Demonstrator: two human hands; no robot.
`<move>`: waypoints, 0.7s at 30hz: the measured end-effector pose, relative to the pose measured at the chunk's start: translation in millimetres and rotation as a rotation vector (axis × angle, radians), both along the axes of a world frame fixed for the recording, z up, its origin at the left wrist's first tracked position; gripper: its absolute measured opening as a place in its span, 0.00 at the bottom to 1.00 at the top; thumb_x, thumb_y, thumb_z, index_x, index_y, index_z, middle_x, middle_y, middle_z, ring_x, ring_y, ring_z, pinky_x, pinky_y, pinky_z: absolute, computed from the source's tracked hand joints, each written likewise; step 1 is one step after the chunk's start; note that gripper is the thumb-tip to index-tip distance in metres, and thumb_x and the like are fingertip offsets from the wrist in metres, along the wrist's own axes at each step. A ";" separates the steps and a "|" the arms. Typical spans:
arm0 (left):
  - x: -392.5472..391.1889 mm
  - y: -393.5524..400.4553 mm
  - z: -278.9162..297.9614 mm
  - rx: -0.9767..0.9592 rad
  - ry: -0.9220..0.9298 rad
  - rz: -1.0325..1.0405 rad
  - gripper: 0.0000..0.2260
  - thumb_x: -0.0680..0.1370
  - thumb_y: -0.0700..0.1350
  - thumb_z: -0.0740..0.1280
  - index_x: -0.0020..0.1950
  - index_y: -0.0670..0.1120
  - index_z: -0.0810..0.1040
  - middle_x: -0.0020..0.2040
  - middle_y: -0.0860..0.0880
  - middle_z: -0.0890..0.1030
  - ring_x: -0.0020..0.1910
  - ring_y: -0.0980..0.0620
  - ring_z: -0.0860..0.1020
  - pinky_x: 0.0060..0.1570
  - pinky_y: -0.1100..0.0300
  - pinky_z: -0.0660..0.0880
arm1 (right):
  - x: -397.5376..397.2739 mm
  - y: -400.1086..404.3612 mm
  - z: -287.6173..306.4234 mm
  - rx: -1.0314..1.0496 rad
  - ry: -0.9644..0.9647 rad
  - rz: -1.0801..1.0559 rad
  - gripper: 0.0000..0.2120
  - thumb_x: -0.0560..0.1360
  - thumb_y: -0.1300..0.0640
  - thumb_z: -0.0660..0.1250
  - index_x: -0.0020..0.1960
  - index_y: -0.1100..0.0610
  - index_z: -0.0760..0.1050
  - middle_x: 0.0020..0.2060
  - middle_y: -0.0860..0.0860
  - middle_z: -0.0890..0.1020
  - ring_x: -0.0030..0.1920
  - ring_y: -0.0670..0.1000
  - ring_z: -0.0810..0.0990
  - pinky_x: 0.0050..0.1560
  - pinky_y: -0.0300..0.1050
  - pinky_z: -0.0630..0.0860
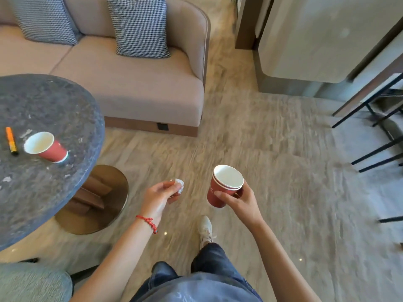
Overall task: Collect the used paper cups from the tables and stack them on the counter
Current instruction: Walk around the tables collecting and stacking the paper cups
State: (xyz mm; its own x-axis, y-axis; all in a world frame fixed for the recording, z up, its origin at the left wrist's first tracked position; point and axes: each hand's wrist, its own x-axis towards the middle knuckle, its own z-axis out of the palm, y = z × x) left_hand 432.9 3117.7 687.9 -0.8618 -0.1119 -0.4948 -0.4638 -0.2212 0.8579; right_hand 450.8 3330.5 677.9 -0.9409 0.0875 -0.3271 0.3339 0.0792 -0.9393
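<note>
My right hand grips a stack of red paper cups with white insides, held upright over the floor in front of me. My left hand pinches a small crumpled white tissue just left of the stack. One more red paper cup stands on the round dark stone table at my left, well away from both hands. It leans away from me and looks empty.
An orange marker lies on the table beside the cup. A beige sofa with two checked cushions stands behind the table. Black metal legs of furniture are at the right, a grey padded seat at the bottom left.
</note>
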 end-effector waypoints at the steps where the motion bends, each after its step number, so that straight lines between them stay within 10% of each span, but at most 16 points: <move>1: -14.9 2.3 0.5 0.007 0.000 0.031 0.05 0.72 0.35 0.69 0.36 0.38 0.78 0.28 0.53 0.80 0.30 0.59 0.78 0.31 0.69 0.74 | -19.7 2.0 0.0 0.006 0.003 0.030 0.26 0.65 0.59 0.78 0.60 0.50 0.73 0.51 0.46 0.82 0.50 0.42 0.81 0.45 0.35 0.77; 21: -160.5 -57.2 8.4 -0.004 -0.053 0.526 0.02 0.72 0.36 0.70 0.43 0.37 0.81 0.32 0.50 0.82 0.35 0.57 0.80 0.39 0.64 0.78 | -258.0 -81.1 10.8 0.054 -0.042 0.545 0.28 0.64 0.57 0.78 0.61 0.52 0.73 0.52 0.48 0.82 0.53 0.46 0.80 0.55 0.42 0.77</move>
State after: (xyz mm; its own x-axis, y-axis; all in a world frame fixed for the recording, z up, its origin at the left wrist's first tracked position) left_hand 272.3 3060.5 696.3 -0.6625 -0.5245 -0.5347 -0.3335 -0.4326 0.8376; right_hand 192.7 3249.4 688.7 -0.8408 -0.3913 -0.3740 0.2685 0.2985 -0.9159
